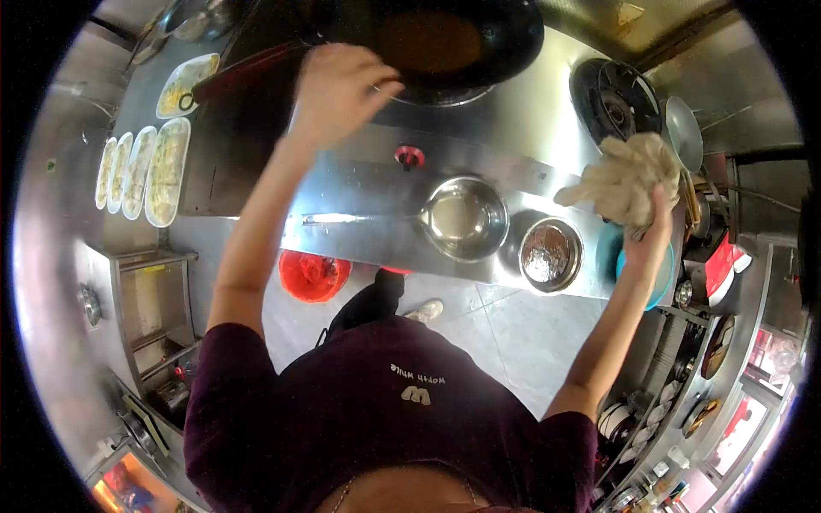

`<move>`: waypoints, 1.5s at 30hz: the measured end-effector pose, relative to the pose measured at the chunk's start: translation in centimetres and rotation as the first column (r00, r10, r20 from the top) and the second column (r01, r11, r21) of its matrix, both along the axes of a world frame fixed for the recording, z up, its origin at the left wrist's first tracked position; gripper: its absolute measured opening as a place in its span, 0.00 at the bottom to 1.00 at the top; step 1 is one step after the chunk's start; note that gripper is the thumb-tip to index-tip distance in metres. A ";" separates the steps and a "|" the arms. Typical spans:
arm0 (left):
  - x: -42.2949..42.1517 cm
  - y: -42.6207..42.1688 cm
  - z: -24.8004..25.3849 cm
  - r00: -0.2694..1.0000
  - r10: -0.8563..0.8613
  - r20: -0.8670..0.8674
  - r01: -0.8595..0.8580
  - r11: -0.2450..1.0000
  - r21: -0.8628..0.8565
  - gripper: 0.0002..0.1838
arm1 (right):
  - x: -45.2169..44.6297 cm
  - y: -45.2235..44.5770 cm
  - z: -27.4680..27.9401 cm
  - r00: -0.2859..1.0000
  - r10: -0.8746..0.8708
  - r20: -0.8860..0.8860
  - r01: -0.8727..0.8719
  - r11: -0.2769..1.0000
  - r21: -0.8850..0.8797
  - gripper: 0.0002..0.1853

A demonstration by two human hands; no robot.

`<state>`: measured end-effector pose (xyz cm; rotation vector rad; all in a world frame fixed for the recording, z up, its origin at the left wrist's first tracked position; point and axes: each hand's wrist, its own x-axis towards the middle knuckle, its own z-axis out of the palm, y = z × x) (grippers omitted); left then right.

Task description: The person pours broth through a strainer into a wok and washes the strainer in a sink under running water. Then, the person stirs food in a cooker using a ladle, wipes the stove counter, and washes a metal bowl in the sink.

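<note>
My left hand [338, 98] is over the near left rim of a dark wok [513, 38] that has brown liquid in its bottom. Its fingers are loosely bent and slightly blurred, thumb apart, with nothing visible in them. A long dark reddish handle [248, 70] with a ring at its end lies to the left of this hand. On the right, my right hand [658, 218] is closed around a crumpled beige cloth [631, 181], held up beside a black burner grate [616, 103]. Below the cloth, part of a turquoise container [663, 274] shows behind my forearm.
A steel bowl of clear liquid [466, 220] and one of dark sauce [550, 256] sit at the counter's front. A red stove knob [410, 157] is behind them. Several food-filled white dishes [168, 171] stand left. A red bucket [315, 275] is below the counter edge.
</note>
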<state>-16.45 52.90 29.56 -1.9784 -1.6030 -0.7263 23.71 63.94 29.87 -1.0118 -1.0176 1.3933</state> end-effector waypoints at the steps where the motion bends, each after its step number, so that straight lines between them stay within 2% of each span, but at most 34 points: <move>1: 2.2 1.1 -0.9 1.000 -0.022 0.012 0.023 1.000 -0.013 0.09 | 1.0 -1.9 -0.6 0.999 -0.015 -0.029 0.013 0.998 -0.057 0.25; 3: 4.9 2.8 -2.2 0.999 -0.028 0.027 0.029 0.998 -0.063 0.10 | 3.3 -5.6 -1.9 0.997 -0.039 -0.066 0.030 0.990 -0.136 0.25; 5: 6.1 4.3 -3.4 1.000 -0.017 0.014 0.017 1.000 -0.007 0.09 | 5.2 -9.1 -2.8 0.996 -0.035 -0.083 0.025 0.992 -0.124 0.26; 8: 7.1 5.3 -4.7 0.994 0.075 -0.082 -0.079 0.996 -0.042 0.10 | 7.6 -13.5 -3.2 0.991 -0.107 -0.074 0.089 0.973 -0.214 0.26; 11: 8.1 4.9 -4.6 0.999 0.039 -0.030 -0.038 0.999 0.032 0.09 | 9.3 -15.8 -3.6 0.990 -0.108 -0.095 0.082 0.966 -0.245 0.27; 13: 8.8 3.9 -4.2 0.995 -0.036 0.088 0.031 0.998 0.057 0.06 | 9.0 -16.5 -3.5 0.984 -0.142 -0.105 0.115 0.966 -0.231 0.28; 15: 9.6 2.4 -3.8 0.974 -0.086 0.212 0.078 0.996 0.049 0.04 | 8.8 -15.5 -3.6 0.977 -0.051 -0.206 0.012 0.983 -0.186 0.27; 16: 9.9 1.2 -4.1 0.955 -0.098 0.278 0.095 0.995 0.022 0.04 | 8.1 -14.1 -3.8 0.972 -0.068 -0.225 0.021 0.979 -0.202 0.27; 17: 10.3 0.0 -4.5 0.933 -0.107 0.344 0.116 0.993 -0.006 0.04 | 6.7 -12.2 -3.6 0.963 0.006 -0.270 -0.039 0.992 -0.117 0.27; 18: 10.5 -1.1 -5.0 0.913 -0.086 0.398 0.114 0.992 -0.049 0.04 | 5.3 -10.2 -3.5 0.951 0.043 -0.307 -0.086 0.988 -0.127 0.27; 19: 10.6 -2.2 -5.7 0.892 -0.062 0.448 0.115 0.989 -0.092 0.04 | 4.1 -7.7 -3.9 0.901 0.076 -0.427 -0.166 0.970 -0.177 0.28; 20: 10.5 -3.3 -6.4 0.868 -0.034 0.495 0.116 0.984 -0.135 0.04 | 3.3 -4.7 -5.4 0.936 0.115 -0.334 -0.179 0.969 -0.169 0.29; 21: 10.2 -4.4 -7.1 0.841 0.006 0.541 0.081 0.987 -0.136 0.04 | 0.5 -2.8 -4.5 0.977 0.129 -0.167 -0.167 0.958 -0.232 0.31; 22: 9.9 -5.6 -7.8 0.809 0.048 0.586 0.043 0.989 -0.141 0.05 | -1.2 0.3 -6.5 0.922 -0.020 0.387 0.014 1.000 0.017 0.33; 23: 9.5 -7.1 -8.8 0.767 0.104 0.633 0.020 0.982 -0.186 0.05 | -2.6 3.1 -9.7 0.578 -0.285 0.764 0.035 0.945 0.326 0.35; 24: 8.9 -8.6 -9.6 0.721 0.158 0.675 0.001 0.973 -0.229 0.06 | -3.9 5.2 -12.2 0.529 -0.467 0.709 -0.097 0.796 0.597 0.37; 25: 8.4 -10.2 -9.9 0.715 0.211 0.666 -0.011 0.957 -0.291 0.06 | -5.9 5.6 -13.3 0.556 -0.384 0.737 -0.264 0.760 0.594 0.35; 26: 7.8 -11.5 -10.1 0.709 0.264 0.655 -0.024 0.936 -0.351 0.06 | -7.7 7.2 -17.0 0.431 -0.196 0.881 -0.495 0.765 0.412 0.33; 28: 6.4 -14.2 -11.6 0.710 0.350 0.611 -0.100 0.909 -0.405 0.06 | -12.3 3.1 -16.8 0.368 -0.463 0.806 -0.410 0.697 0.588 0.30; 31: 4.5 -17.3 -13.0 0.568 0.508 0.648 -0.214 0.851 -0.480 0.06 | -16.7 1.8 -17.1 0.346 -0.469 0.812 -0.424 0.694 0.582 0.30; 32: 4.0 -18.1 -13.6 0.568 0.517 0.641 -0.225 0.846 -0.484 0.06 | -18.1 1.1 -17.6 0.376 -0.468 0.800 -0.452 0.661 0.599 0.29; 35: 2.8 -18.2 -14.7 0.562 0.537 0.629 -0.249 0.835 -0.491 0.07 | -23.0 -2.7 -18.1 0.400 -0.424 0.813 -0.436 0.692 0.575 0.28; 38: 2.3 -17.7 -13.5 0.526 0.576 0.625 -0.246 0.807 -0.536 0.07 | -27.7 -6.0 -17.6 0.407 -0.480 0.777 -0.430 0.650 0.627 0.25; 41: 1.6 -17.8 -14.1 0.537 0.580 0.613 -0.249 0.803 -0.541 0.08 | -31.4 -7.6 -17.8 0.358 -0.463 0.811 -0.486 0.649 0.585 0.23; 42: 1.4 -18.0 -14.7 0.554 0.562 0.614 -0.259 0.817 -0.515 0.08 | -32.6 -8.0 -18.0 0.336 -0.486 0.807 -0.539 0.603 0.588 0.22; 45: 0.8 -18.3 -15.0 0.507 0.609 0.610 -0.277 0.785 -0.555 0.08 | -37.4 -9.3 -18.9 0.424 -0.420 0.802 -0.630 0.499 0.595 0.22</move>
